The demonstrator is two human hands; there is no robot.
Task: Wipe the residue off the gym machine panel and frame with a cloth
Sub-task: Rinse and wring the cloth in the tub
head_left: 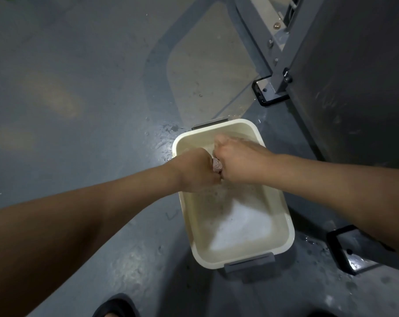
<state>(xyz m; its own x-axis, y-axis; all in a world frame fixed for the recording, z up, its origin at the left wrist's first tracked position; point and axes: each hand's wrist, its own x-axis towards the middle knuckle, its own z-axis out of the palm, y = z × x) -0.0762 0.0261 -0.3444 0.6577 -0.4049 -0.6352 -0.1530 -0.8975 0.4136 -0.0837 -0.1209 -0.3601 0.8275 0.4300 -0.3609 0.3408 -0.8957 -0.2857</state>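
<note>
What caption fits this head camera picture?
Left hand and right hand squeeze a cloth over a tub beside the gym machine.

The tub [290,229] is creamy white with grey handles [250,264]. The cloth [216,166] is pinkish brown. The floor [79,65] is blue-grey with a tan patch [205,65]. The machine panel [354,76] is dark grey.

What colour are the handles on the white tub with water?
Grey. The two handles on the tub show best in the head view.
</note>
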